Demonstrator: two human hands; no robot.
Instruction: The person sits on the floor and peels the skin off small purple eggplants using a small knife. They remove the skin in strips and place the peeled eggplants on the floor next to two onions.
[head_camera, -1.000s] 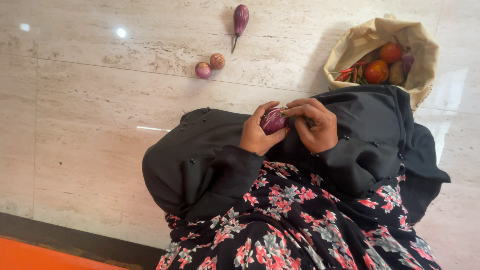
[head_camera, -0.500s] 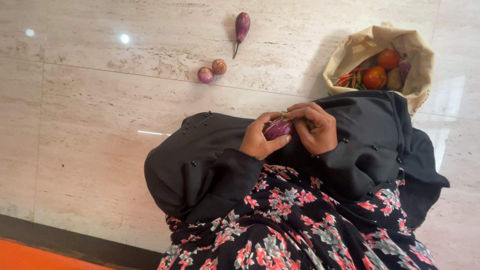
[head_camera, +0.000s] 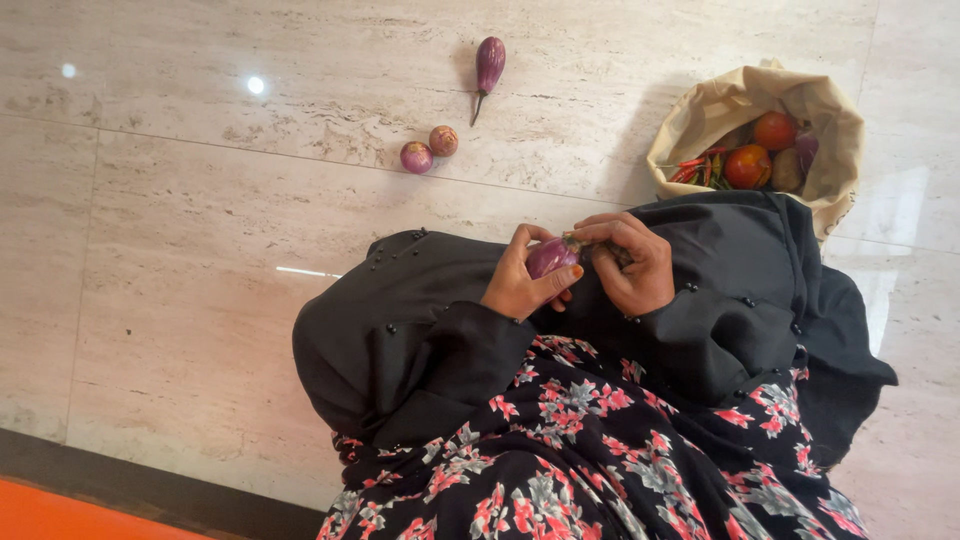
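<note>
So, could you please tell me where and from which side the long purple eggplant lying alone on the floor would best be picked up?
Probably by the plump purple body of the long eggplant, pinched across its width from above. It lies flat on the marble floor, clear of the two small round vegetables, and its thin stem trails toward the person and looks too slight to grip.

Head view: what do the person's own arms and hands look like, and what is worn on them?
Both arms are covered to the wrist by loose black sleeves dotted with small dark beads. The left hand and right hand are bare, with no gloves. The left thumbnail looks tinted orange. A possible ring on the right hand is too small to confirm.
</note>
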